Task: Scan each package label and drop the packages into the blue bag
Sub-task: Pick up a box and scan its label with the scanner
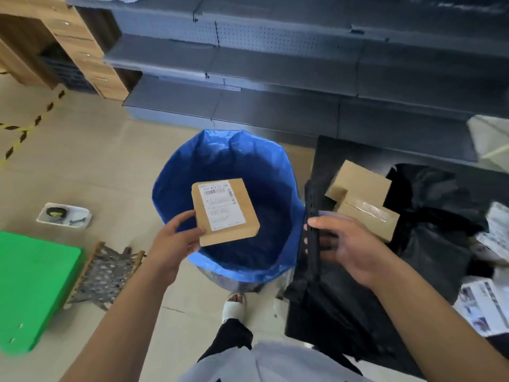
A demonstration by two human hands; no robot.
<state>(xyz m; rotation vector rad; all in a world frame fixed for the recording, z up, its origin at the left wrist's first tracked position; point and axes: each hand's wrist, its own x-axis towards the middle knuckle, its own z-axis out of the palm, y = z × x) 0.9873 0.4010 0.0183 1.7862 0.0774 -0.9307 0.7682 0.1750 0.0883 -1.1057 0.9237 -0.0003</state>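
A flat brown cardboard package (225,212) with a white barcode label facing up hangs over the open mouth of the blue bag (170,172). My left hand (176,238) grips it at its near left corner, thumb on top. My right hand (349,244) is just right of the bag, fingers curled round a long black object (312,238); I cannot make out what it is. The bag stands open on the floor and its inside looks dark. Two more brown boxes (360,183) lie beyond my right hand.
Black plastic bags (429,216) and white-labelled parcels (495,230) pile up on the right. Grey metal shelving (275,78) runs along the back. On the floor at left are a green board (30,285), a woven basket (104,271) and a white tray (64,216).
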